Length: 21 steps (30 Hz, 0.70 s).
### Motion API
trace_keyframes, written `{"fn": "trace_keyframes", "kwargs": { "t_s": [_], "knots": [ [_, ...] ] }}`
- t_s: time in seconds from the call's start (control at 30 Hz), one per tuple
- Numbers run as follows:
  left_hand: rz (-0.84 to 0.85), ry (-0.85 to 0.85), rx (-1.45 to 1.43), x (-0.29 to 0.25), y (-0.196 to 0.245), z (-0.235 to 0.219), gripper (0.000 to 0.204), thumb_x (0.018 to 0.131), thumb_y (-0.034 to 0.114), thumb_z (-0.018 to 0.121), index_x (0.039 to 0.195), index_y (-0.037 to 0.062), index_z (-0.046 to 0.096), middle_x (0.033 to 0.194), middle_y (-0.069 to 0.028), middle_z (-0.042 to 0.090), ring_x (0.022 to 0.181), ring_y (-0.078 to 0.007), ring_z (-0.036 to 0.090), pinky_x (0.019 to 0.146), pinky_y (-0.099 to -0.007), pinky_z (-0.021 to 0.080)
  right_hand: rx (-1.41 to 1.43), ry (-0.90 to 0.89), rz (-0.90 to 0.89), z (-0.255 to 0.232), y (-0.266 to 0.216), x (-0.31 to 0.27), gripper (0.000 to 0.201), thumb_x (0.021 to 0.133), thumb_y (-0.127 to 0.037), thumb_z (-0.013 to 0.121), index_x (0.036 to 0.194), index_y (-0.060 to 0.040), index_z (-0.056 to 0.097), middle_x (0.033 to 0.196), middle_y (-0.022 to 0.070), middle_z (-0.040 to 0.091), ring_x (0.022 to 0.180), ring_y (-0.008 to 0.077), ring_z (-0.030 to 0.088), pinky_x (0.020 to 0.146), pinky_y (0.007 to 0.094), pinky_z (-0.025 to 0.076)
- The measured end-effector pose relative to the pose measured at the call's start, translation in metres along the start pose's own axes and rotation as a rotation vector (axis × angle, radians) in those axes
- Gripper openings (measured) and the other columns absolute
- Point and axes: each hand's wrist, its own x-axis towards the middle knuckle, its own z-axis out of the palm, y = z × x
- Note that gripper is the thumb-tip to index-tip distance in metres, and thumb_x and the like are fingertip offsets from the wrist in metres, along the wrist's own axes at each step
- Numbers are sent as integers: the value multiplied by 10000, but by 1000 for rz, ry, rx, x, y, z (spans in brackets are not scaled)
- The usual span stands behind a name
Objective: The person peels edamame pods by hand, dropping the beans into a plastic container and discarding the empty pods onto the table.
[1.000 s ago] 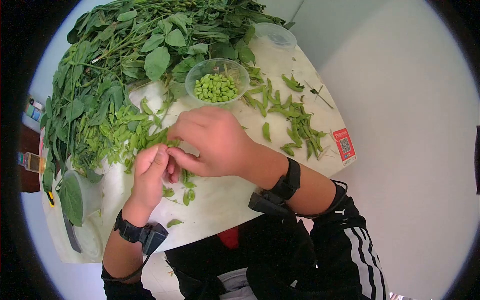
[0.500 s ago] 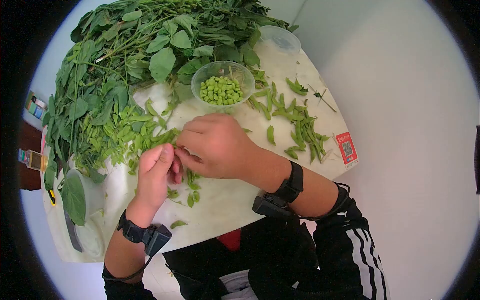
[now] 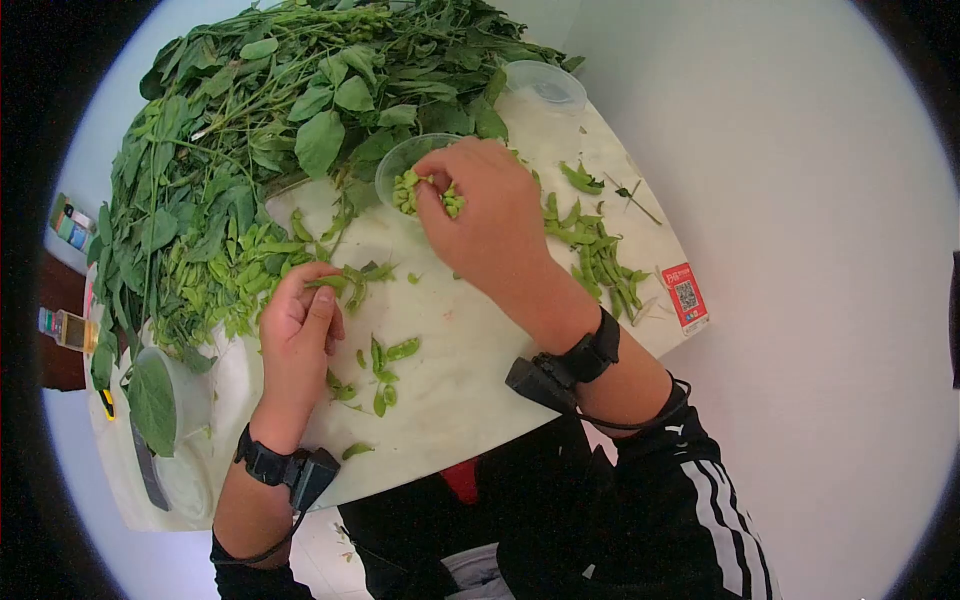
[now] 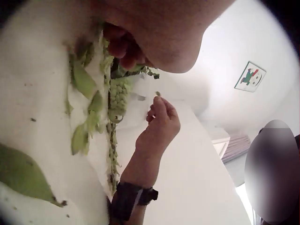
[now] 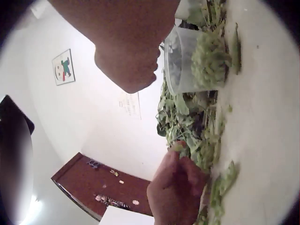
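Observation:
My left hand (image 3: pixel 298 325) is over the near left of the table, pinching a green bean pod (image 3: pixel 328 283) between thumb and forefinger. The right hand (image 3: pixel 485 205) is above a clear plastic tub (image 3: pixel 387 165), covering part of it. Shelled green beans (image 3: pixel 404 192) lie inside the tub. In the left wrist view, the right hand's thumb and forefinger pinch a small green bean (image 4: pixel 157 93) above the tub's level. Several pods (image 3: pixel 382 372) lie on the table beside the left hand.
A large heap of leafy bean stalks (image 3: pixel 330 90) covers the back and left. Loose pods (image 3: pixel 600 260) are piled at the right, near a red QR card (image 3: pixel 685 298). A second clear tub (image 3: pixel 545 85) stands at the back, and a white container (image 3: pixel 190 395) at the left.
My right hand has parted from the left and moved forward and right to the tub. The left hand has stayed nearly in place.

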Motion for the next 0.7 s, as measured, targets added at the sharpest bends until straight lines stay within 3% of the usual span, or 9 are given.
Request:
{"fn": "trace_keyframes", "kwargs": {
  "t_s": [0.1,0.17,0.2,0.27,0.33,0.47,0.7],
  "knots": [
    [-4,32,58,1,5,-3,236,968,116,477,1189,40,510,617,41,460,519,-33,404,467,-185,308,-143,-125,105,-7,11,5,91,732,-56,673,809,-48,625,708,73,603,644,229,589,599,341,467],
    [16,69,129,1,7,-2,281,960,96,473,1236,43,477,619,45,450,512,-34,395,464,-182,302,-146,-191,216,-14,18,9,152,739,-110,673,869,-53,618,709,98,609,742,317,588,697,409,475],
    [18,85,51,1,8,0,328,942,58,482,1266,45,429,651,39,458,528,-39,399,482,-183,312,-154,-189,213,-23,21,13,152,739,-110,673,869,-53,618,709,98,609,742,317,588,697,409,475],
    [29,113,-42,5,5,0,389,924,19,491,1296,47,381,683,33,466,544,-43,402,500,-184,322,-12,18,374,-49,32,25,251,761,-182,689,965,-51,624,816,108,655,802,318,613,757,407,490],
    [197,153,-33,9,-12,-3,483,888,-50,512,1314,56,308,779,11,492,597,-54,433,557,-184,356,-309,-102,378,-79,70,18,332,758,-213,701,1046,-67,623,929,126,667,908,316,621,820,417,493],
    [306,144,-23,6,-13,2,539,864,-57,530,1321,85,281,905,-15,487,625,-56,432,519,-178,359,-819,-676,564,-113,116,-15,287,766,-246,702,992,-76,653,1006,140,655,985,347,586,857,444,482],
    [243,-41,136,-2,-4,1,479,875,-35,529,1287,86,315,887,-17,491,670,-68,466,549,-198,408,-712,-751,428,-115,125,-27,252,828,-229,640,1012,-58,660,990,159,653,966,340,589,838,442,488]
  ]
}}
